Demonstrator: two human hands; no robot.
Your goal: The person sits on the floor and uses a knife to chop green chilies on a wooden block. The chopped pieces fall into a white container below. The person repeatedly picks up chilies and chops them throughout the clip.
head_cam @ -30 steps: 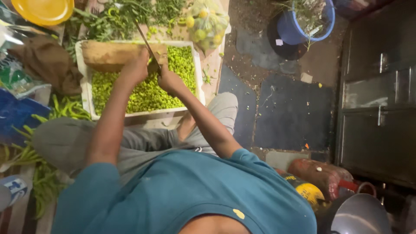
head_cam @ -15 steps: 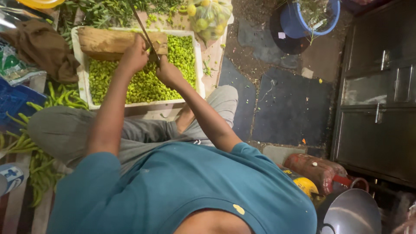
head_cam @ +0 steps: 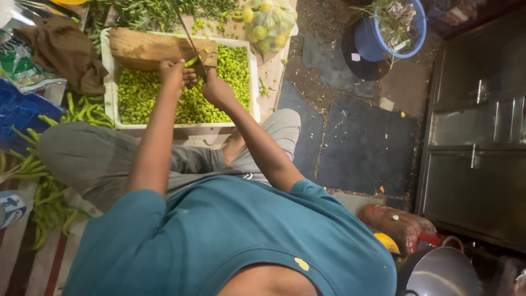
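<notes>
clear bag of yellow-green fruit (head_cam: 268, 22) top centre; green printed packet (head_cam: 22, 68), perhaps plastic, far left

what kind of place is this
Probably a food-prep corner of a kitchen or stall floor: a white tray of chopped green chillies, a knife over a wooden board, steel cabinets.

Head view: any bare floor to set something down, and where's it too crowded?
Free: the dark floor mat between the person's knee and the metal cabinet, below the blue bucket. Crowded: the white tray is full of chopped green pieces, both the left hand and right hand work there; whole green chillies cover the floor left.
</notes>
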